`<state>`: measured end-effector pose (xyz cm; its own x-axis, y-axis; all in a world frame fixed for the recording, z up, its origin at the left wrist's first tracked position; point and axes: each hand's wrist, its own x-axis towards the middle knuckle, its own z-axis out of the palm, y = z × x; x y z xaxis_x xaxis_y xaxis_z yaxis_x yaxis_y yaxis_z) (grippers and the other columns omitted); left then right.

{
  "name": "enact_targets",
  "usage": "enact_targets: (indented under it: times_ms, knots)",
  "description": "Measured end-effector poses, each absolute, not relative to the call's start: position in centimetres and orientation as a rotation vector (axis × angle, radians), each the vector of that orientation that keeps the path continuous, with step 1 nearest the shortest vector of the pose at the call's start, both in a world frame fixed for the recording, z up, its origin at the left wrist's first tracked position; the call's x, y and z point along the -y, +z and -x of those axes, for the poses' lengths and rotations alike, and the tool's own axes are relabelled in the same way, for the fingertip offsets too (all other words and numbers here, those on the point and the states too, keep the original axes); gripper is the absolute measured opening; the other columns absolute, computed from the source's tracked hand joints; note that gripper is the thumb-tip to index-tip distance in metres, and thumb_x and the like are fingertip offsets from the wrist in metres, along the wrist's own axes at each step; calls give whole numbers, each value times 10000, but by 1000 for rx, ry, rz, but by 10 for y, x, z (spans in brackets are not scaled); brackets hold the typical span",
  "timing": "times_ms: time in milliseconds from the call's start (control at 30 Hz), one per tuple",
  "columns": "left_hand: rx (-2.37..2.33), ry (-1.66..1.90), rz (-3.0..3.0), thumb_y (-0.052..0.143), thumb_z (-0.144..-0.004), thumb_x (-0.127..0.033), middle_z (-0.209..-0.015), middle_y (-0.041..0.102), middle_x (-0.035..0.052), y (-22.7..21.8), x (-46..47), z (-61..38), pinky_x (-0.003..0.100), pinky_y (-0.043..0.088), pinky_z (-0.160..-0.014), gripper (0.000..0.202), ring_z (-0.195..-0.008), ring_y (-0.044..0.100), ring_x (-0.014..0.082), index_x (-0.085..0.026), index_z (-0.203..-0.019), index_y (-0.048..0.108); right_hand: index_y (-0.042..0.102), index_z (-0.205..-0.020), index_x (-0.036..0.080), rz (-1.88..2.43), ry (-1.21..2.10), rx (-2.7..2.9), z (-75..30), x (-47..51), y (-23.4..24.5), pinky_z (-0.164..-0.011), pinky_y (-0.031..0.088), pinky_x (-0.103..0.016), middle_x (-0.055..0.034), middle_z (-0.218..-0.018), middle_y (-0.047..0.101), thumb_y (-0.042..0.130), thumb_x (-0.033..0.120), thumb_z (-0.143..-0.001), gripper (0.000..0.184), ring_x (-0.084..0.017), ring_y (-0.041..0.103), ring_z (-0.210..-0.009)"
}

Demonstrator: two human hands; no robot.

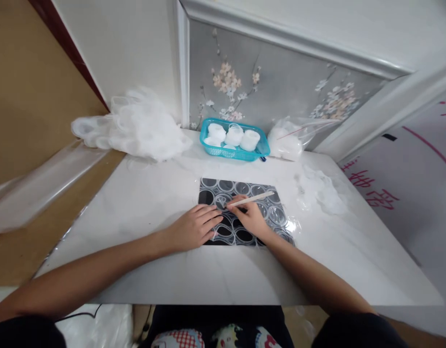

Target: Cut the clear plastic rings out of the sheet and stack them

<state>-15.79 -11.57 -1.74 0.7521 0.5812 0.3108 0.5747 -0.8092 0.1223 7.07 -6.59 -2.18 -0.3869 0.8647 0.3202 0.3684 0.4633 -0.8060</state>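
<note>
A dark rectangular sheet (241, 185) lies on the white table, covered with rows of whitish translucent rings. My left hand (197, 226) rests flat across its left part, fingers stretched out and palm down. In my right hand (250, 216) is a thin white stick (257, 197), pinched between the fingers over the middle of the sheet. The stick slants, its lower end close to one ring (222, 200) near my left fingertips. What exactly that end touches is too small to make out.
Behind the sheet stands a turquoise basket (230, 153) of white rolls. A heap of white netlike rings (146, 128) lies back left, a clear bag (286, 142) of white material back right. Loose translucent pieces (326, 193) lie right. A wall with a flowered panel (281, 72) borders the table.
</note>
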Motion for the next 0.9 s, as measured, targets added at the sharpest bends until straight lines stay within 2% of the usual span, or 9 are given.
enact_targets:
  times_ms: [133, 367, 533, 633, 700, 767, 833, 900]
  knots:
    - [-906, 440, -2941, 380, -1049, -326, -1408, 573, 170, -27, 118, 154, 460, 346, -1159, 450, -1349, 508, 275, -67, -1386, 526, 758, -812, 256, 1046, 867, 1995, -72, 68, -33, -1014, 476, -496, -42, -876, 783, 616, 313, -908, 180, -291, 664, -1074]
    - [-928, 376, -2889, 378, -1046, -332, -1447, 521, 199, -28, 118, 155, 438, 365, -1170, 467, -1374, 483, 279, -33, -1369, 533, 761, -861, 261, 1079, 853, 1963, -75, 61, -34, -1026, 476, -486, -36, -901, 784, 616, 288, -913, 157, -289, 650, -1128]
    - [-962, 371, -2732, 460, -1011, -342, -1475, 506, 156, -24, 117, 155, 438, 365, -1171, 440, -1386, 471, 259, -111, -1379, 532, 750, -888, 252, 1095, 747, 2053, -73, 73, -37, -1032, 476, -487, -39, -922, 787, 581, 280, -941, 180, -289, 627, -1174]
    - [-976, 410, -2609, 555, -956, -327, -1435, 551, 159, -22, 114, 153, 455, 408, -1139, 440, -1347, 512, 278, -119, -1344, 566, 739, -955, 263, 1040, 522, 2240, -70, 75, -37, -1161, 311, -564, -33, -987, 785, 550, 231, -950, 192, -293, 542, -1294]
    - [-983, 424, -2531, 610, -913, -301, -1407, 579, 156, -20, 113, 151, 471, 436, -1112, 441, -1313, 544, 290, -131, -1320, 591, 733, -953, 272, 1015, 333, 2310, -74, 59, -29, -1200, 183, -609, -25, -962, 784, 565, 198, -919, 187, -289, 550, -1280]
    - [-1002, 428, -2479, 633, -884, -263, -1397, 591, 141, -17, 112, 151, 484, 446, -1099, 440, -1294, 561, 290, -152, -1309, 605, 725, -903, 249, 1121, 175, 2148, -88, 30, -16, -1172, 238, -613, -35, -914, 776, 557, 195, -892, 177, -277, 625, -1152]
    - [-1018, 435, -2451, 615, -877, -219, -1401, 590, 129, -15, 111, 154, 494, 445, -1098, 436, -1294, 565, 282, -164, -1309, 607, 710, -864, 185, 1331, 80, 1690, -108, 5, -1, -1004, 460, -538, -94, -931, 761, 449, 209, -927, 270, -267, 674, -1004]
    - [-991, 436, -2423, 571, -875, -172, -1382, 607, 122, -11, 107, 159, 487, 457, -1090, 421, -1290, 572, 266, -164, -1293, 618, 712, -868, 160, 1362, 151, 1544, -126, 0, 7, -883, 531, -467, -118, -942, 752, 433, 260, -938, 305, -270, 685, -962]
